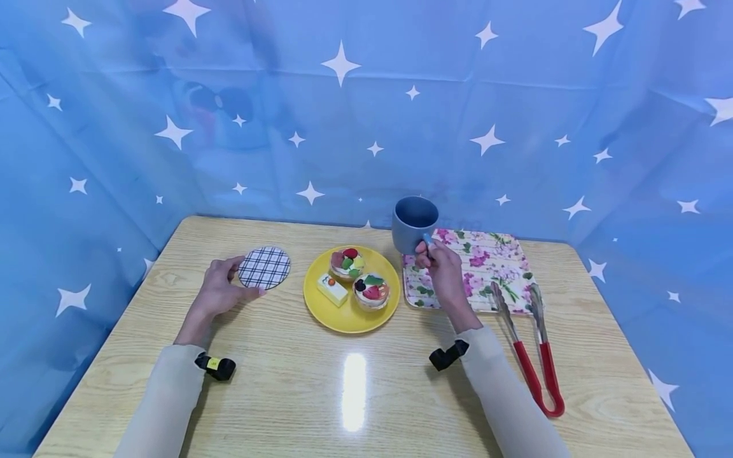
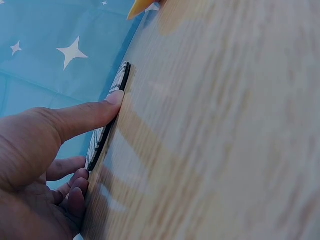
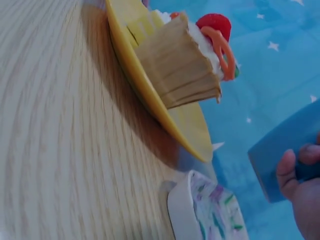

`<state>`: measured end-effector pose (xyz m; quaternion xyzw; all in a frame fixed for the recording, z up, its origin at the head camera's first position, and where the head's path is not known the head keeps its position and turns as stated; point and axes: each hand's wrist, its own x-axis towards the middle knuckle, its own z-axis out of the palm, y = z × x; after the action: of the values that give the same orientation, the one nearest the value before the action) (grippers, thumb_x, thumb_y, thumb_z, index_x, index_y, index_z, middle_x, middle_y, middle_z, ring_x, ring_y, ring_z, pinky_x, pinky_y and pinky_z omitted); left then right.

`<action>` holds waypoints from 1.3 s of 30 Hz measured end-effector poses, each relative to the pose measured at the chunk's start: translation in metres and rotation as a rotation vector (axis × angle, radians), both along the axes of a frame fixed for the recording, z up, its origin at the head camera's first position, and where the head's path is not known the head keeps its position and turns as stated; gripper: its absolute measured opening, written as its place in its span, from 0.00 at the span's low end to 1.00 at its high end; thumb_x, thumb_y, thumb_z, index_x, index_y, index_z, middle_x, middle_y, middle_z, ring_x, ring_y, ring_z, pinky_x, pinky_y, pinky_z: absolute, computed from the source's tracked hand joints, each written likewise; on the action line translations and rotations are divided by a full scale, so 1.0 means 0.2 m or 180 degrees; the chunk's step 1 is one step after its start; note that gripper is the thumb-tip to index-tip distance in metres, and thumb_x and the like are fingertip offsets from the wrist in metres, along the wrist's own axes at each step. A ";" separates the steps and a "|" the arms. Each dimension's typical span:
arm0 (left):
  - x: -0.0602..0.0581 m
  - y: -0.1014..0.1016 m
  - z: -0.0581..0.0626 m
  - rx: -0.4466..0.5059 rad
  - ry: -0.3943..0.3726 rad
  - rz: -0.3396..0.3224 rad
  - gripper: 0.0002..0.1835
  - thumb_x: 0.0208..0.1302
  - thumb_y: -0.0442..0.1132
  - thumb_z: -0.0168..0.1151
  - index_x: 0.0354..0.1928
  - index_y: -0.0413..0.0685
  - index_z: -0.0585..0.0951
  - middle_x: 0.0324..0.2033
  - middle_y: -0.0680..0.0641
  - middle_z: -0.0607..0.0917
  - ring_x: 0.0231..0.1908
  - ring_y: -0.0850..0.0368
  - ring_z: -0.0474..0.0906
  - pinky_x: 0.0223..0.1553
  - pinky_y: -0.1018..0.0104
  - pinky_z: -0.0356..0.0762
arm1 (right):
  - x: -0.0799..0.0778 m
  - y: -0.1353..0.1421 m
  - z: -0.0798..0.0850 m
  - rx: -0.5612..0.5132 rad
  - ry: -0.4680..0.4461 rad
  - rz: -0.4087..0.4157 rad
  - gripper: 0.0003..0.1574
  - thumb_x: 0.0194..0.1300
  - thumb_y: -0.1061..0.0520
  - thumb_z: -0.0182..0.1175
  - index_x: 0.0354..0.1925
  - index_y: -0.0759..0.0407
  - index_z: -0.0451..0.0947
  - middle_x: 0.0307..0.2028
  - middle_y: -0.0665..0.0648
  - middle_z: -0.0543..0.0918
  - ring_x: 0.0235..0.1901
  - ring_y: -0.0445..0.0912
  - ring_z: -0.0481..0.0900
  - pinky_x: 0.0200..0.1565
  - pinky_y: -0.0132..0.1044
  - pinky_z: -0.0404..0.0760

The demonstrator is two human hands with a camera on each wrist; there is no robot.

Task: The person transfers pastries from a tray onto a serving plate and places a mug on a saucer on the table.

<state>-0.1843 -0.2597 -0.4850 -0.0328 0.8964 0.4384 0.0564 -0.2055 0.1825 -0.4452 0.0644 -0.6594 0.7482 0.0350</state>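
Note:
My left hand (image 1: 219, 289) holds a round checked coaster (image 1: 265, 267) at its edge, thumb on the near side and fingers on the far-left side. The left wrist view shows the coaster (image 2: 107, 125) thin and dark-edged, lying at the tabletop. My right hand (image 1: 448, 273) grips a blue-grey mug (image 1: 404, 236) by its handle. The mug is upright in the head view, raised over the left back corner of a floral tray (image 1: 420, 296). In the right wrist view the mug (image 3: 277, 155) appears clear of the tray.
Between the hands stands a yellow plate (image 1: 350, 324) with two fruit-topped cupcakes (image 1: 372, 294) and a small cake slice (image 1: 331, 290). Red-handled metal tongs (image 1: 528, 369) lie at the right, tips over the tray. A blue starred curtain (image 1: 366, 114) hangs behind the wooden table (image 1: 275, 394).

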 end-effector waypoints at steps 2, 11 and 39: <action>0.00 0.00 0.00 -0.0014 -0.0007 -0.0006 0.52 0.57 0.43 0.78 0.78 0.35 0.59 0.63 0.29 0.61 0.62 0.34 0.60 0.60 0.43 0.72 | 0.01 -0.01 0.01 0.0002 -0.0006 0.0029 0.21 0.81 0.58 0.34 0.40 0.67 0.71 0.28 0.53 0.67 0.34 0.46 0.68 0.41 0.38 0.77; -0.01 0.00 0.01 -0.0087 -0.0031 -0.0003 0.54 0.58 0.46 0.78 0.78 0.34 0.57 0.64 0.29 0.62 0.59 0.36 0.59 0.56 0.47 0.71 | 0.02 -0.07 0.05 -0.0087 0.0053 0.0115 0.21 0.81 0.57 0.37 0.38 0.67 0.72 0.27 0.54 0.68 0.33 0.47 0.69 0.40 0.39 0.77; -0.01 0.00 0.00 -0.0027 0.0025 -0.0029 0.51 0.57 0.43 0.79 0.77 0.35 0.61 0.63 0.29 0.62 0.59 0.37 0.60 0.55 0.49 0.70 | 0.08 -0.27 0.11 0.0033 0.0064 0.0384 0.21 0.80 0.54 0.40 0.38 0.66 0.73 0.26 0.53 0.69 0.33 0.48 0.71 0.43 0.37 0.82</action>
<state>-0.1857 -0.2600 -0.4859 -0.0273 0.8986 0.4345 0.0548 -0.1899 0.1275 -0.4227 0.1117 -0.6578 0.7448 -0.0039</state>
